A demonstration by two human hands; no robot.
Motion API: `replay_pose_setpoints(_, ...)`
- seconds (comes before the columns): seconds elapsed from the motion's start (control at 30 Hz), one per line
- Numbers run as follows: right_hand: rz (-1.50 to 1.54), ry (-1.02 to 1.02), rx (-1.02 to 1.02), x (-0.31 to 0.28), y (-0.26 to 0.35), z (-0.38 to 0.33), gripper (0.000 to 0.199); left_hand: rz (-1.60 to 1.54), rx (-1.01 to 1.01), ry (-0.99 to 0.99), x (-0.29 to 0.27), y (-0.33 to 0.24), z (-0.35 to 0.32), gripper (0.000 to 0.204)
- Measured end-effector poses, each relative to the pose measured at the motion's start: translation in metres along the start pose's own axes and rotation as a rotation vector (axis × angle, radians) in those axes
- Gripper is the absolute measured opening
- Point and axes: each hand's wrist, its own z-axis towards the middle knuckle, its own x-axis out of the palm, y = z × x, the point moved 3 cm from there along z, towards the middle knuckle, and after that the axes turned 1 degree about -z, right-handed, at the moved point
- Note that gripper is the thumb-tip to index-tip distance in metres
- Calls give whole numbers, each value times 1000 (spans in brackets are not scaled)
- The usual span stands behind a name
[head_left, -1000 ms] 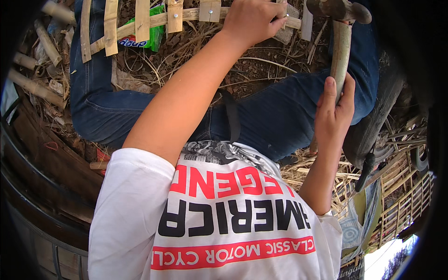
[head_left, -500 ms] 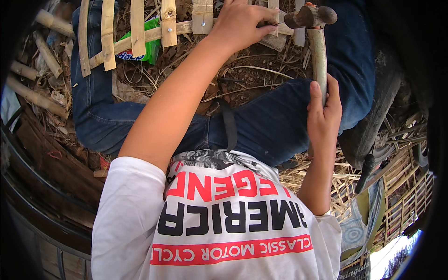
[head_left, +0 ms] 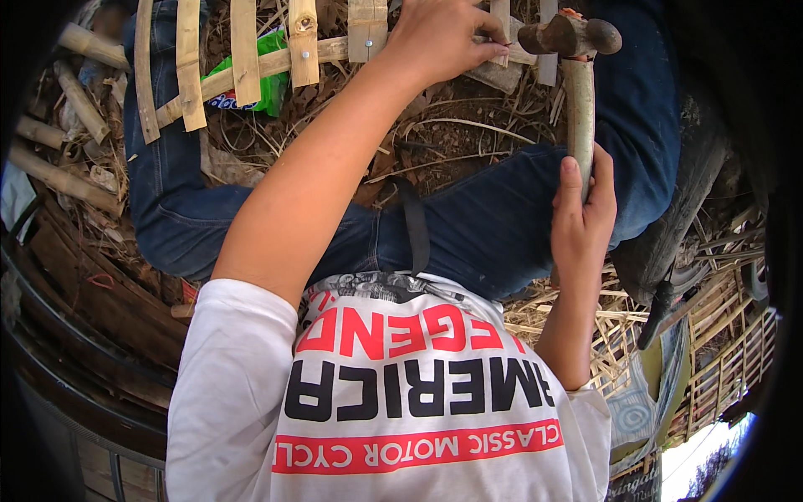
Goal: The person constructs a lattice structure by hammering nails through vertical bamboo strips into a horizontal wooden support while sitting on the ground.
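Note:
My right hand (head_left: 584, 197) is wrapped round the lower handle of a hammer (head_left: 579, 100), with its dark, rusty head (head_left: 569, 35) raised at the top right. My left hand (head_left: 447, 38) reaches across to a bamboo slat (head_left: 501, 15) at the top. Its thumb and forefinger pinch a small, thin, dark nail against that slat. Several upright bamboo slats (head_left: 303, 50) lie over a long bamboo crosspiece (head_left: 272, 64); shiny nail heads show on a few of them. The hammer head is apart from the nail, to its right.
My legs in blue jeans (head_left: 493, 222) lie bent around the work. A green wrapper (head_left: 272, 88) lies under the crosspiece. Bamboo pieces (head_left: 71, 180) are scattered at the left. A woven bamboo panel (head_left: 728, 360) stands at the lower right, and a dark metal rail (head_left: 58, 393) curves at the lower left.
The hammer and my right hand have shifted slightly right and down in view. My left hand keeps its pinch at the slat.

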Motion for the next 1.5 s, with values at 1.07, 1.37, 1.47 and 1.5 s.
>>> replay_pose_setpoints(1.07, -45, -42, -80, 0, 7, 0, 32, 1, 45, -24, 0, 3, -1, 11)
replay_pose_setpoints(1.37, -109, 62, -110, 4, -4, 4, 31, -24, 33, -20, 5, 7, -1, 10)
replay_pose_setpoints(1.47, -42, 58, -63, -9, 5, -3, 29, 22, 65, -45, -2, 11, 14, 10)
replay_pose_setpoints(1.5, 17, 16, -24, -9, 5, -9, 29, 23, 65, -35, 3, 9, 9, 10)
